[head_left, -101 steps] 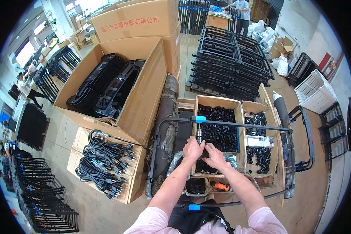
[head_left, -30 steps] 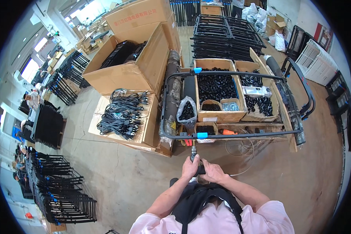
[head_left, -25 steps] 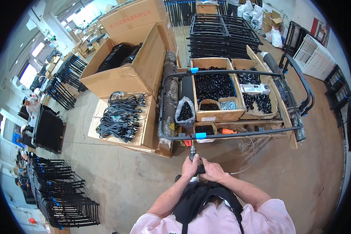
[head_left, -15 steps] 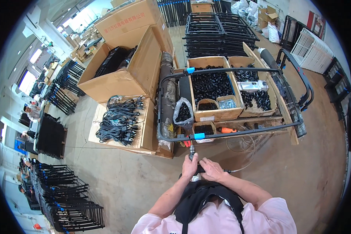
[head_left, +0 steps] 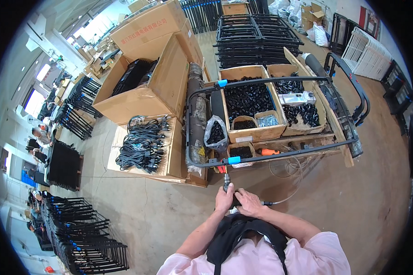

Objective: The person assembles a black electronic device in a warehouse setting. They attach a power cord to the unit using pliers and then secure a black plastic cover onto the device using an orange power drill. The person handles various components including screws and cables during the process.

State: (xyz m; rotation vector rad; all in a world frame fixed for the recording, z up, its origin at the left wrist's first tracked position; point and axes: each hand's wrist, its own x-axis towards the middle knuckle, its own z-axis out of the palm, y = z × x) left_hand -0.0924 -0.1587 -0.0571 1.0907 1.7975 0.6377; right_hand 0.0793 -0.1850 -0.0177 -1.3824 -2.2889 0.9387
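My left hand (head_left: 224, 200) and my right hand (head_left: 249, 204) are together close in front of my chest, both wrapped around a dark hand-held power tool (head_left: 226, 185). The tool points up toward the near bar of a black tube frame (head_left: 280, 156), and its tip sits just below a blue clip (head_left: 234, 160) on that bar. A thin hose (head_left: 287, 196) runs from the tool off to the right across the floor. The frame lies flat over open cardboard boxes, and one of them holds small black parts (head_left: 247, 98).
A flat box of black cables (head_left: 140, 144) lies to the left, with a large open carton (head_left: 144, 89) behind it. Stacked black frames (head_left: 257, 32) stand at the back and more (head_left: 87, 233) at the lower left. White racks (head_left: 367, 46) stand at the right. People work at the far left.
A few seconds ago both hands reached out over the frame and boxes. They have since drawn back to my chest around the tool. Over the last second they have barely moved.
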